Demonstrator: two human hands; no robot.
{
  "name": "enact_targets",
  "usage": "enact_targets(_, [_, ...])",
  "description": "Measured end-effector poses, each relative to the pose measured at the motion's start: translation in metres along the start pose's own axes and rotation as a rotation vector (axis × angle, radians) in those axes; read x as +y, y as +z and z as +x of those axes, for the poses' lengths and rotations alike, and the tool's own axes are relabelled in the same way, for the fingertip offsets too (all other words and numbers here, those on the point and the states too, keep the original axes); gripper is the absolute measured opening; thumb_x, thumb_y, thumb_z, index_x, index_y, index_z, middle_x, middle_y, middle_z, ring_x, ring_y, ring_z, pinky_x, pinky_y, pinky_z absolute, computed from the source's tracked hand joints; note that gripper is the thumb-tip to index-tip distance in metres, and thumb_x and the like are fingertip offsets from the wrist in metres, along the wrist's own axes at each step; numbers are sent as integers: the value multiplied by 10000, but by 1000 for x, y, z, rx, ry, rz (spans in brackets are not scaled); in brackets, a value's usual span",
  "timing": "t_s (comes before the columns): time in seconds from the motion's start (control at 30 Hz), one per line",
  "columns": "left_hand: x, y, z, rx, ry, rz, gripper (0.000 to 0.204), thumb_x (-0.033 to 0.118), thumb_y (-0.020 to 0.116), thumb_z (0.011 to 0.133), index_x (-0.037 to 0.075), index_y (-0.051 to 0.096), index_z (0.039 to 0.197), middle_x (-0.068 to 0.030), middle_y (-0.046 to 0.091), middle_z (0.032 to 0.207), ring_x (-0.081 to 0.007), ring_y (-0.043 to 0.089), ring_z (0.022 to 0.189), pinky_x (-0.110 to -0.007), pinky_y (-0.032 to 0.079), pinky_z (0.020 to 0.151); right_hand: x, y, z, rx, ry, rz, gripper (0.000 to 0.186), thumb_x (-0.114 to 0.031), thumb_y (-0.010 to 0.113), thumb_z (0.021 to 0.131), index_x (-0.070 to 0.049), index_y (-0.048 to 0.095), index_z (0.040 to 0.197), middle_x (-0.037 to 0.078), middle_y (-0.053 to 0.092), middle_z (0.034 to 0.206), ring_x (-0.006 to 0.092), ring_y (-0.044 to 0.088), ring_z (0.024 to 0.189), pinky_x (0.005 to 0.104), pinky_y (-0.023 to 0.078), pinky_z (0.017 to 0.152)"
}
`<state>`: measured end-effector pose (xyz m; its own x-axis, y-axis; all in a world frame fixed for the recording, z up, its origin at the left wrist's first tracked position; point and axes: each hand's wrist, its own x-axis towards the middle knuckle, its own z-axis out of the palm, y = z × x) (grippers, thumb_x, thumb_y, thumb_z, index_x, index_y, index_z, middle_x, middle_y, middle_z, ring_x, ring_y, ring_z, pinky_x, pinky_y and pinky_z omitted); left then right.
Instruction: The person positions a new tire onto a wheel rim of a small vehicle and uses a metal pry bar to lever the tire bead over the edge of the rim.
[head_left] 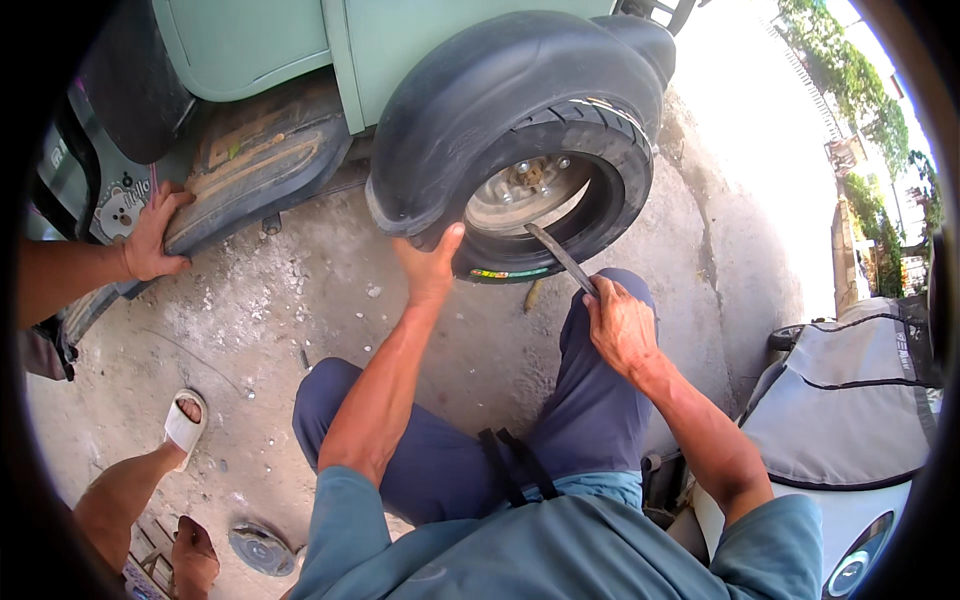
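- The lever [560, 257] is held in the grip of the right hand [622, 325], its tip at the opening of the tyre [628, 180].
- The tyre is partly covered by the mudguard [460, 110].
- At its lower left, the left hand's [430, 265] grip cannot be told.
- Prying seems in hand; steady leverage appears called for next.
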<state>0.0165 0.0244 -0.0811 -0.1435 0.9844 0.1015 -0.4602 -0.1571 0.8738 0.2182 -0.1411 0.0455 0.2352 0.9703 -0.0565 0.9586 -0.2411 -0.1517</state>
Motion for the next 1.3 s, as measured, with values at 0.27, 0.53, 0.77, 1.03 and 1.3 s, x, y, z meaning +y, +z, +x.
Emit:
enact_targets(0.27, [-9, -4, 2, 40, 71, 155, 810, 229, 872, 772, -50, 450, 1405, -151, 533, 1371, -264, 514, 1260, -403, 368, 1107, 30, 35, -10, 75, -29, 85, 273, -228, 616, 978, -84, 619, 1209, 152, 670, 947, 401, 680, 750, 501, 532, 617])
enact_targets(0.53, [-7, 5, 1, 32, 113, 71, 734, 218, 840, 814, -61, 480, 1389, -170, 541, 1379, -276, 526, 1248, -412, 387, 1096, 53, 59, -10, 131, -42, 172, 269, -242, 629, 971, -133, 629, 1217, 93, 663, 942, 361, 675, 757, 476, 524, 618])
enact_targets(0.77, [-13, -6, 16, -14, 186, 183, 723, 224, 813, 848, -64, 462, 1410, -168, 519, 1414, -286, 510, 1268, -422, 371, 1111, 73, 103, 8, 107, -108, 213, 270, -260, 631, 970, -142, 626, 1213, 85, 674, 990, 360, 677, 809, 476, 521, 666])
enact_targets(1.03, [-19, 8, 12, 16, 207, 257, 881, 286, 810, 867, -69, 318, 1506, -183, 389, 1525, -303, 394, 1385, -427, 259, 1186, 73, 179, 45, 331, 186, 693, 203, -166, 671, 940, -91, 656, 1129, 144, 643, 813, 315, 638, 741, 395, 499, 675])
enact_targets(1.3, [-18, 3, 7, 138, 212, 452, 996, 448, 764, 909, -118, 217, 1520, -248, 300, 1568, -317, 326, 1436, -412, 216, 1212, 38, 131, 7, 265, 312, 1137, 340, -338, 655, 1013, 0, 661, 1045, 6, 549, 719, 99, 468, 687, 303, 430, 643])
